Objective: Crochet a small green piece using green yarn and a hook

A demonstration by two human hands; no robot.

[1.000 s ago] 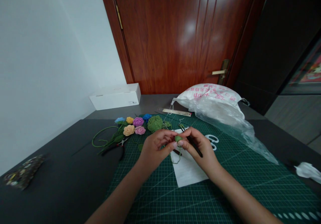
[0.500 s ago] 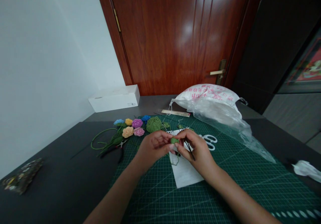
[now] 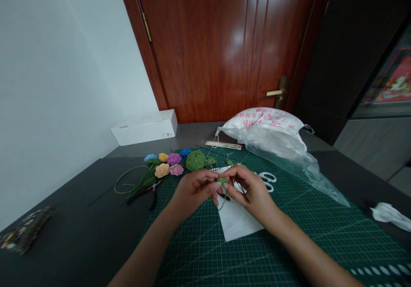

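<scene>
A person's left hand (image 3: 192, 190) and right hand (image 3: 252, 188) meet above a green gridded cutting mat (image 3: 321, 244), both closed in a fingertip pinch on a small green crocheted piece (image 3: 221, 180), which sits between them just above a white paper sheet (image 3: 239, 222). The right hand also grips a dark slender needle-like tool (image 3: 244, 192), its tip partly hidden by the fingers. A strand of green yarn (image 3: 221, 204) hangs below the hands.

Beyond them, a ball of green yarn (image 3: 195, 160) lies on the mat's far edge beside a cluster of crocheted roses (image 3: 168, 163) in blue, yellow, purple, peach and pink, with green wire stems (image 3: 126, 184) trailing onto the dark grey worktop (image 3: 64, 205). Black-handled pliers (image 3: 141, 199) lie next to the stems; white-handled scissors (image 3: 267, 180) rest on the mat.

A clear plastic bag (image 3: 266, 128) printed with pink characters, too creased to read, slumps against a pale ruler (image 3: 223, 144). A white cardboard box (image 3: 144, 128) carrying a small label, its print too small to read, stands by the wall, in front of a glossy red-brown wooden door (image 3: 205, 51) with a brass lever handle (image 3: 275, 92).
</scene>
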